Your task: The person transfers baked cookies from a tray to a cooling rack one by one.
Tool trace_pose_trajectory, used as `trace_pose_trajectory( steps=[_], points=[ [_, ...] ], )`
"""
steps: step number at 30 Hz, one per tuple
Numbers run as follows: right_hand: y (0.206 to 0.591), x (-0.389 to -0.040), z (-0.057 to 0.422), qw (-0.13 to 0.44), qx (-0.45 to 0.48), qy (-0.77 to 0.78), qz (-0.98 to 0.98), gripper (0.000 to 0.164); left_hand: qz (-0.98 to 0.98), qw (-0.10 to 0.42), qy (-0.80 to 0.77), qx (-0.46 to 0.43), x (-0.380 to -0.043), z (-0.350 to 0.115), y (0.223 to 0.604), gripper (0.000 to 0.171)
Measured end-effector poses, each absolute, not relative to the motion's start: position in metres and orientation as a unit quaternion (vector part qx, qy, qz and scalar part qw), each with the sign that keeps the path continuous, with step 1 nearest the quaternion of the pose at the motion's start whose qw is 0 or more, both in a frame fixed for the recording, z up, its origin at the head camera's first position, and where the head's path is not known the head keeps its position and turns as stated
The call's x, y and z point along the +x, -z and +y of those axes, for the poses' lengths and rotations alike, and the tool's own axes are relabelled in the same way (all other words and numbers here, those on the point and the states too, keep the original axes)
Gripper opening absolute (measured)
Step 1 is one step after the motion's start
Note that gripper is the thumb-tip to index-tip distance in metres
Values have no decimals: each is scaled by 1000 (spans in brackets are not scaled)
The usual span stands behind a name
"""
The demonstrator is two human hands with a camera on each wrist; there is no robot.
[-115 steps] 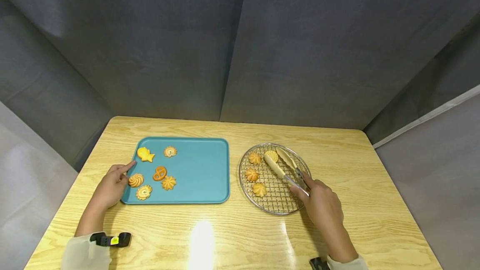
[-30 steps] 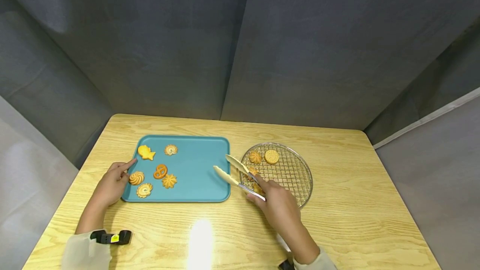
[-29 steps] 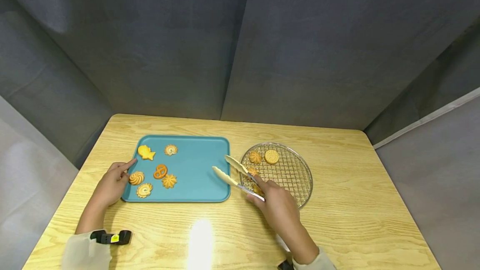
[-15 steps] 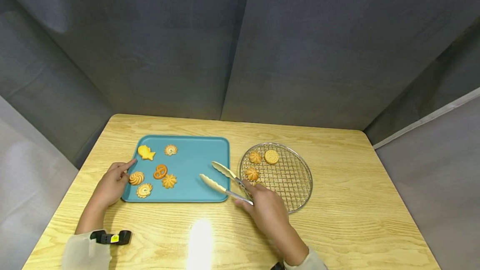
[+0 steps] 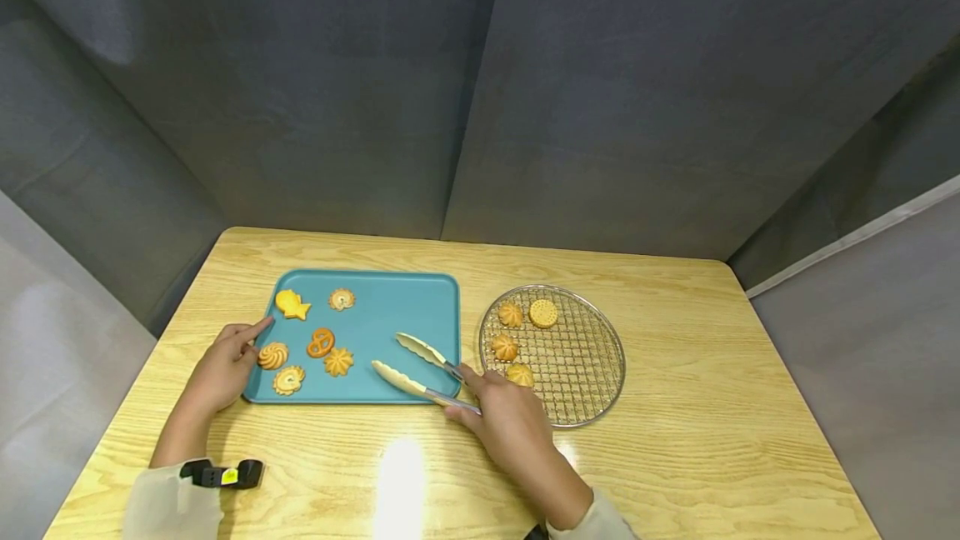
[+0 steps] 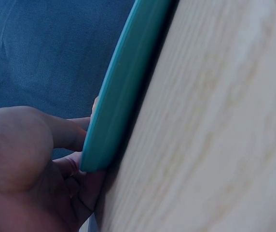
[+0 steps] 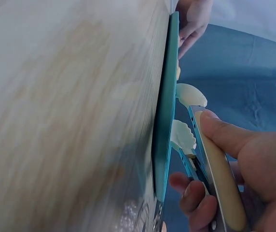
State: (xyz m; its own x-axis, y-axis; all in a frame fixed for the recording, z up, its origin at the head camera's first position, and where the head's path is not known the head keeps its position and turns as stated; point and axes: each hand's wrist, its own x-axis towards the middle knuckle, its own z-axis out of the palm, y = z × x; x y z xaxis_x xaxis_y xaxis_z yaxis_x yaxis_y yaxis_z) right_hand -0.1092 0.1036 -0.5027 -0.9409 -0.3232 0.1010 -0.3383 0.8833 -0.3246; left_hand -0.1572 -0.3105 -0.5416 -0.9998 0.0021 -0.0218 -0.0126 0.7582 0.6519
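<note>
My right hand [image 5: 510, 423] grips a pair of tongs [image 5: 408, 382] with cream scalloped tips. The tips are spread apart over the right half of the blue tray [image 5: 405, 298], and nothing is between them. In the right wrist view, the thumb lies on one arm of the tongs [image 7: 217, 169] and curled fingers on the other. My left hand [image 5: 221, 369] holds the tray's left edge, and the left wrist view shows thumb and fingers at the tray rim [image 6: 116, 101]. On the tray lie a fish-shaped cookie [image 5: 292, 304], a pretzel [image 5: 321, 343] and several other cookies.
Right of the tray stands a round wire rack [image 5: 577, 365]. Along its left side are a round dotted biscuit [image 5: 543, 313] and several fluted cookies, among them one fluted cookie [image 5: 505, 347]. Grey curtains [image 5: 337, 107] surround the wooden table [image 5: 690, 407] behind and at the sides.
My right hand has carried the tongs leftward from the rack to above the tray, their tips still spread. The fluted cookies on the rack are uncovered again. My left hand has stayed at the tray.
</note>
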Motion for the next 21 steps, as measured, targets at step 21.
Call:
trace_pose_trajectory(
  steps=[21],
  points=[
    [502,-111,74,5,208,-166,-964,67,938,13,-346,-3,-157,-311,541,49]
  ],
)
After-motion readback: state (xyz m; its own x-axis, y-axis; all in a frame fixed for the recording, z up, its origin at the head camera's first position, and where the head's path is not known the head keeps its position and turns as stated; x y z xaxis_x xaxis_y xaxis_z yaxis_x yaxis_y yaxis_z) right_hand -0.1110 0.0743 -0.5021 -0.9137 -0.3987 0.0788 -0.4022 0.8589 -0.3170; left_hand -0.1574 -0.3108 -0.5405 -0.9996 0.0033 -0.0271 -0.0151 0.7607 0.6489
